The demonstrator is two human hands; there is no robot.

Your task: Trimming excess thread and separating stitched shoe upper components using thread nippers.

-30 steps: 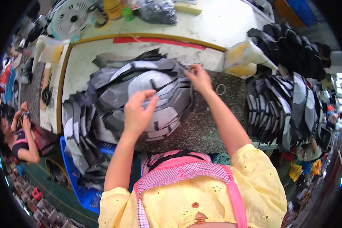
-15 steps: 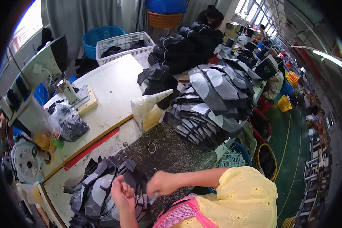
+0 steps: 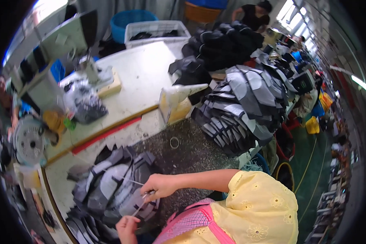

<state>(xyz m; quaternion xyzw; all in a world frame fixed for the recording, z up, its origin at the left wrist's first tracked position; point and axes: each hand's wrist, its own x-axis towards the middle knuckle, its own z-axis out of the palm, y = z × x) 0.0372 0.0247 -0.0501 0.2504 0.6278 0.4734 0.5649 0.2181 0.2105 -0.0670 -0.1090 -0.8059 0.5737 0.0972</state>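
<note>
A bundle of dark grey and light grey cut fabric pieces (image 3: 110,183) lies on the table in front of me. A thin white string (image 3: 131,180) crosses it and runs to my right hand (image 3: 158,187), which is closed on it at the bundle's right side. Something small and metallic shows at those fingers; its kind is unclear. Below, at the bundle's near edge, my left hand (image 3: 128,227) pinches the string, which stretches between both hands. More stacked grey pieces (image 3: 83,225) lie at the lower left, partly under the bundle.
A large heap of grey pieces (image 3: 248,101) stands at the right, with a black heap behind. A thread cone (image 3: 183,90), a string loop (image 3: 174,142), a bag of dark pieces (image 3: 85,103) and a sewing machine (image 3: 89,69) are on the table. A fan (image 3: 30,140) stands left; a person works at the back.
My right hand has moved left and up over the bundle's edge. My left hand has dropped toward the near edge, still pinching the string. The view has shifted, moving the background rightward.
</note>
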